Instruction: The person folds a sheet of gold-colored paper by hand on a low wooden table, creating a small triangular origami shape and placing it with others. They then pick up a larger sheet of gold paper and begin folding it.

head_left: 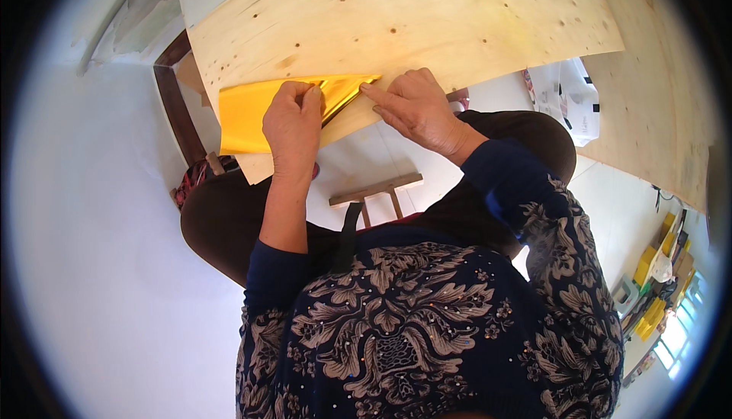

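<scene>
A shiny gold foil sheet (242, 118) lies near the front left edge of a pale plywood board (396, 26). Its right part is folded over and narrows to a point, with a dark glossy crease along the slanting edge. My left hand (293, 125) is closed, fingertips pinching the sheet near its middle. At the pointed right corner, my right hand (422, 110) has its fingertips on the foil and seems to pinch it; the thumb's exact contact is hard to make out. Both wrists hang over the board's near edge.
Below the board, between my legs, stands a wooden support (377, 189). A white printed bag (568, 99) is at the right, beside another wooden panel (648, 114). Yellow items (650, 318) and boxes line the far right wall. A brown wooden frame (177, 102) stands at the left.
</scene>
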Demonstrator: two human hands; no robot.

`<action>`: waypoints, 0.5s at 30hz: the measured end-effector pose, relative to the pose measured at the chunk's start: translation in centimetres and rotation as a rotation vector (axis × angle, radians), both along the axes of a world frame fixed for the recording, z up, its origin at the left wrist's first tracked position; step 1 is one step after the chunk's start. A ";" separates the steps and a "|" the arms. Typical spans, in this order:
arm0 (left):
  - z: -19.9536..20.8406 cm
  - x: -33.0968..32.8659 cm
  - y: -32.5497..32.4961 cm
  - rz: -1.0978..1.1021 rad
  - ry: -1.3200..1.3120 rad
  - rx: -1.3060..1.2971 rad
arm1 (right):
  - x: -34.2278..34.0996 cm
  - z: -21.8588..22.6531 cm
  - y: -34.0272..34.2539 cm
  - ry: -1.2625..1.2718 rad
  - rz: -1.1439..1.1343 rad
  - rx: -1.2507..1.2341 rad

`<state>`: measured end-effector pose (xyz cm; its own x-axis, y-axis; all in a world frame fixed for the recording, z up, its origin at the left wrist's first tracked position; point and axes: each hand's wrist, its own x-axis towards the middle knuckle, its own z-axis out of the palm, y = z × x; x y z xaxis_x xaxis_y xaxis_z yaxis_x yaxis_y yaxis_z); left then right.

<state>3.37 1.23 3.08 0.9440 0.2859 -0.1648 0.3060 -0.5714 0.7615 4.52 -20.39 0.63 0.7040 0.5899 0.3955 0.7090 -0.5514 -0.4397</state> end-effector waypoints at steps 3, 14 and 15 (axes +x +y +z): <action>0.0 0.0 0.2 0.004 -0.024 0.005 | 0.0 0.2 0.1 -0.067 -0.031 -0.044; 0.5 0.4 0.3 0.008 0.049 0.012 | -0.1 0.2 0.2 -0.115 -0.099 -0.212; 0.6 0.4 0.4 0.008 0.047 0.023 | -0.1 0.2 0.3 -0.113 -0.106 -0.216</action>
<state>3.80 1.59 3.66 0.9329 0.2977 -0.2027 0.3461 -0.5856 0.7330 4.41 -20.13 0.81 0.7246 0.5948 0.3482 0.6805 -0.6975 -0.2245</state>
